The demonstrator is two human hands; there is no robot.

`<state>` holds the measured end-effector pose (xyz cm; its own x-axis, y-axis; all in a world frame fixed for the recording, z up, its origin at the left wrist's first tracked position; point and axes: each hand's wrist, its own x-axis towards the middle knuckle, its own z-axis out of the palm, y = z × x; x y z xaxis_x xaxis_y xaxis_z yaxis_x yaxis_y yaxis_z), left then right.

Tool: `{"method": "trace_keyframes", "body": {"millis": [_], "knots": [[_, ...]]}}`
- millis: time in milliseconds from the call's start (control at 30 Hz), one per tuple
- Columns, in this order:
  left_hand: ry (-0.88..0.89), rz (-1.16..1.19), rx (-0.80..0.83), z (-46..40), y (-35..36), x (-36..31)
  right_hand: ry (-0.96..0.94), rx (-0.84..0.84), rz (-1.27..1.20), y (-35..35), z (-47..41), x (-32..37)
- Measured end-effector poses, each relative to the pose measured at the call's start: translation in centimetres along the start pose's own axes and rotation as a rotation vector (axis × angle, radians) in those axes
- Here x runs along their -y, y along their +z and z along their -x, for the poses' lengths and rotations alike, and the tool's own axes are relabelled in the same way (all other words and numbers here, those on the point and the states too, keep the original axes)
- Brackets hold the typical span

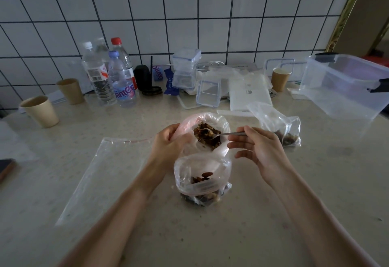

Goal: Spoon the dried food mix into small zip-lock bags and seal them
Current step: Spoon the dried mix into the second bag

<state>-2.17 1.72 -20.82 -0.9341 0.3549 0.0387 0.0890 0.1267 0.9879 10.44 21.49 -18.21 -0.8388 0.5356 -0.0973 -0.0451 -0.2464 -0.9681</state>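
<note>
the table (273, 214) spread under both forearms, which reached in from the near edge and angled toward each other. far to the right of the right hand stood a big clear tub (345, 85). left of the left hand lay a flat empty zip bag (101, 174). between the hands sat the pink sack (207, 119) of dried mix (205, 135), its mouth open. just nearer than it, between the wrists, stood a small open zip bag (200, 182) part filled with mix. beyond the right hand lay another small bag (277, 123) with mix in it. bottles (111, 77) and paper cups (40, 110) stood well beyond the left hand, lidded boxes (185, 68) beyond the sack. the left hand (168, 142) was curled on the sack's left rim, gripping the plastic. the right hand (259, 146), palm turned left, pinched the spoon (223, 135) handle in its fingertips, lower fingers loose; the spoon's bowl lay in the mix inside the sack.
</note>
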Motion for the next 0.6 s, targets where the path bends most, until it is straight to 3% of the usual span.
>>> {"method": "trace_keyframes", "body": {"millis": [233,333,467,600], "knots": [[0.086,-0.252,0.046,0.0,-1.3,-1.2,-0.083,0.046,-0.014,-0.1,0.5,1.1],[0.135,-0.368,-0.034,0.9,-2.3,-1.3,-0.097,0.074,-0.042,-0.2,0.8,1.5],[0.257,-0.421,-0.146,3.9,-3.8,-1.5,-0.105,0.111,-0.054,-0.3,1.1,1.9],[0.185,-0.387,-0.064,7.7,-4.4,-1.8,-0.13,0.167,-0.044,-0.3,1.3,2.3]]}}
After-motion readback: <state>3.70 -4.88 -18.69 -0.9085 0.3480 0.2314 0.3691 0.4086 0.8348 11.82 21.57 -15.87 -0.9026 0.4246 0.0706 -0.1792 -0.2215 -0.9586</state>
